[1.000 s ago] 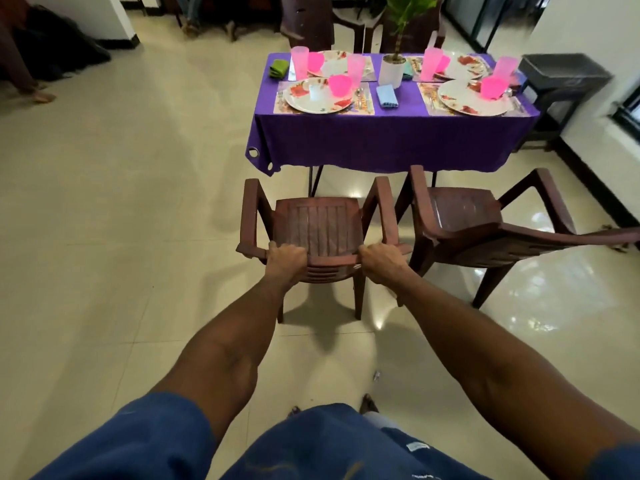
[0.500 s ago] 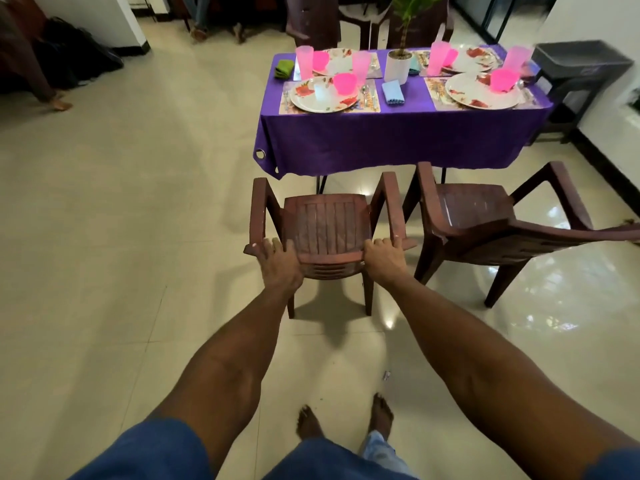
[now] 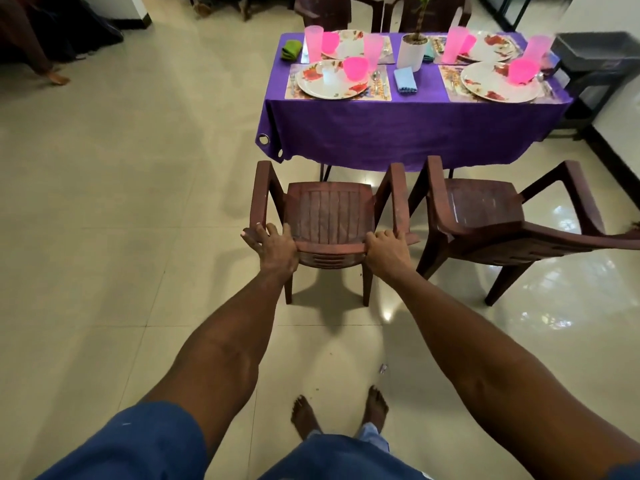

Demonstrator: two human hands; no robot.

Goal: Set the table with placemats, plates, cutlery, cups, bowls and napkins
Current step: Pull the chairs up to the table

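A purple-clothed table [image 3: 398, 129] carries floral placemats [image 3: 382, 90], white floral plates [image 3: 311, 85], pink bowls [image 3: 355, 68], pink cups [image 3: 313, 43], cutlery [image 3: 375, 79], a blue napkin [image 3: 404, 79] and a green napkin [image 3: 291, 50]. In front of it stands a brown plastic armchair [image 3: 329, 213] facing the table. My left hand [image 3: 273, 245] rests on the left corner of its backrest with the fingers spread over the top. My right hand [image 3: 386, 247] lies on the right corner, fingers laid over the rail.
A second brown chair [image 3: 485, 209] stands at an angle just right of the first, armrests nearly touching. A white plant pot [image 3: 412, 51] sits mid-table. A dark bin [image 3: 595, 53] stands right of the table. More chairs [image 3: 322, 12] are behind it. My bare feet [image 3: 339, 414] are on tile.
The chair has slid forward toward the table. Both hands went from clenched grips on the backrest to fingers laid flatter over its top.
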